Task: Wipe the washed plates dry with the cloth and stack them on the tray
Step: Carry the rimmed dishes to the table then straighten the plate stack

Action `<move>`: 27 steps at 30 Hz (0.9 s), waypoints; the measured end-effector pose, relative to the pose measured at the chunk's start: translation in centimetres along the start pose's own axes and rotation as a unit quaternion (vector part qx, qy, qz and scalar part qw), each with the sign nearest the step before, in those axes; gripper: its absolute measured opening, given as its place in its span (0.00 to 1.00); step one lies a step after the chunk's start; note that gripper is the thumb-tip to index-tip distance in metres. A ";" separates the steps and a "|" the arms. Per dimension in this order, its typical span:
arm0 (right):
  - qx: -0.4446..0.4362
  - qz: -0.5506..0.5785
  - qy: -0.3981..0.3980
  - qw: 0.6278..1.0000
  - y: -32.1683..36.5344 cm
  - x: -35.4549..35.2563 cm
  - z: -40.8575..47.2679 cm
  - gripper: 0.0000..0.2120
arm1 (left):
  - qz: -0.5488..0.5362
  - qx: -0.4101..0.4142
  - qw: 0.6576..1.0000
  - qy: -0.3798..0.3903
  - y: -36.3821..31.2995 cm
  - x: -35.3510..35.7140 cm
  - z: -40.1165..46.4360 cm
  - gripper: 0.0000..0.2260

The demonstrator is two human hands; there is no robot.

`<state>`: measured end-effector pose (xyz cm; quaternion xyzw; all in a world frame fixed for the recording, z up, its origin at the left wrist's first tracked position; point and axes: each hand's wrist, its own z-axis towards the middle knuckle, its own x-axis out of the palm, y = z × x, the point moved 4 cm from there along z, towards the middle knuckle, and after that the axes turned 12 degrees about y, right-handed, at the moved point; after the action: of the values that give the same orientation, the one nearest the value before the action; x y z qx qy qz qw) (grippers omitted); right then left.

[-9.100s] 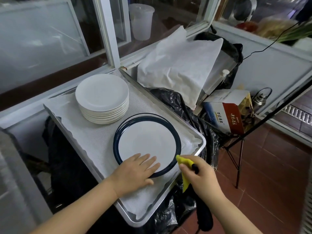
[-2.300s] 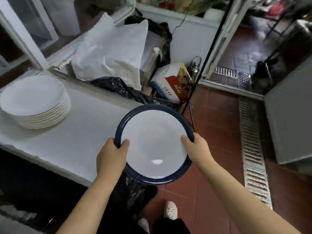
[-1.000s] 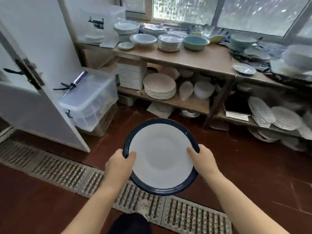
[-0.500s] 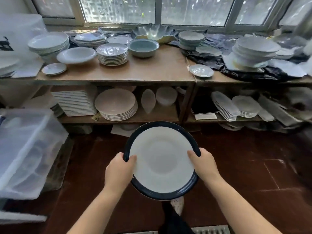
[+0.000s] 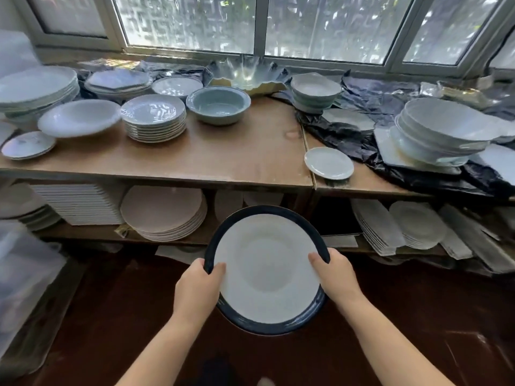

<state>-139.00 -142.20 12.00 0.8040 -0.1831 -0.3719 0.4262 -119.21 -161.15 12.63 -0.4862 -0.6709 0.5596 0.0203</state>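
plainly, the blue-rimmed plate (image 5: pixel 267 270) is carried level in front of the person, above the dark floor and near the shelving. the left hand (image 5: pixel 196 291) grips its left rim with the thumb laid over the top, and the right hand (image 5: pixel 335 274) grips the right rim the same way; opposite holds keep a wide, slippery dish from tipping. neither the cloth nor the tray shows. beyond it, the wooden worktop (image 5: pixel 237 154) under the window carries a stack of ribbed plates (image 5: pixel 153 121), a pale green bowl (image 5: pixel 218 108) and a small saucer (image 5: pixel 328 163), so the plate may be headed for storage there, judging by its heading.
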 end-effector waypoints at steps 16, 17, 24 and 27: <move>0.032 -0.012 -0.005 0.999 7.9 -1.6 26.1 0.09 | 0.037 -0.006 0.998 0.040 -9.5 0.1 27.9 0.12; 0.033 -0.008 -0.006 0.999 8.4 -1.5 27.5 0.09 | 0.043 -0.003 0.998 0.045 -10.1 -0.2 29.7 0.12; 0.068 0.050 -0.004 0.996 10.3 -1.7 35.4 0.06 | 0.038 -0.018 0.994 0.104 -13.3 0.0 38.9 0.12; 0.070 0.024 -0.010 0.997 10.9 -2.7 38.9 0.07 | 0.032 -0.017 0.993 0.110 -14.8 0.8 42.0 0.11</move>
<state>-169.82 -168.11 8.12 0.8235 -0.2328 -0.3557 0.3758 -152.96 -189.85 7.95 -0.5662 -0.6583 0.4914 0.0675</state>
